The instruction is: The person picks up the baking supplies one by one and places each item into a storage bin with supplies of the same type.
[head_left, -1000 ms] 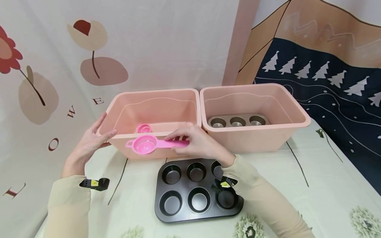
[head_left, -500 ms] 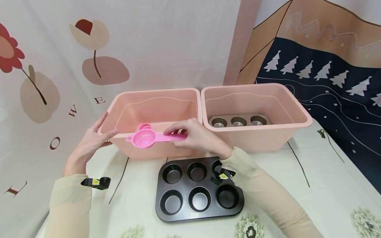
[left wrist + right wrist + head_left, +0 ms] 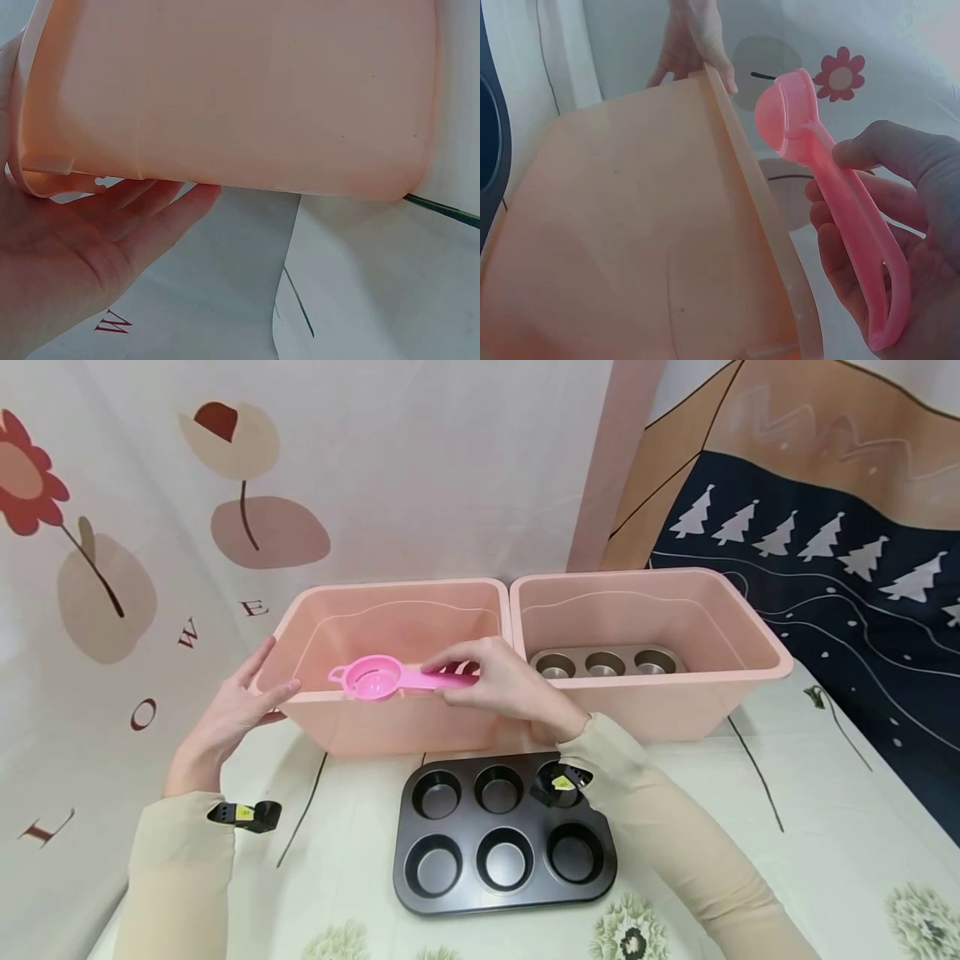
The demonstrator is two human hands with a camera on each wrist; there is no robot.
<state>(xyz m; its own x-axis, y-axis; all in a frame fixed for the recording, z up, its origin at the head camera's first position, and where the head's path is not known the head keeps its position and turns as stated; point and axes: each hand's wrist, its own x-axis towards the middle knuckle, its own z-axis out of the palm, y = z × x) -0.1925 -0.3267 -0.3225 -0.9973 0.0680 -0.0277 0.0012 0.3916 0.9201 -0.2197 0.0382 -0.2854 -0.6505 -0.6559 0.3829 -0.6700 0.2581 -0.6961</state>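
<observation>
Your right hand [image 3: 510, 685], fingers curled, grips the pink scoop [image 3: 377, 677] by its handle above the near rim of the left pink bin [image 3: 405, 727]; only the right wrist view shows your thumb on the handle and its looped end near your palm. Your left hand [image 3: 225, 718], half open, hooks its thumb over that bin's corner, and the left wrist view adds fingers beneath the rim outside. The head view alone reveals the dark muffin tray [image 3: 468, 828] whole on the tabletop [image 3: 337, 860].

Head view downward — wrist views beside bin [image 3: 405, 727]
</observation>
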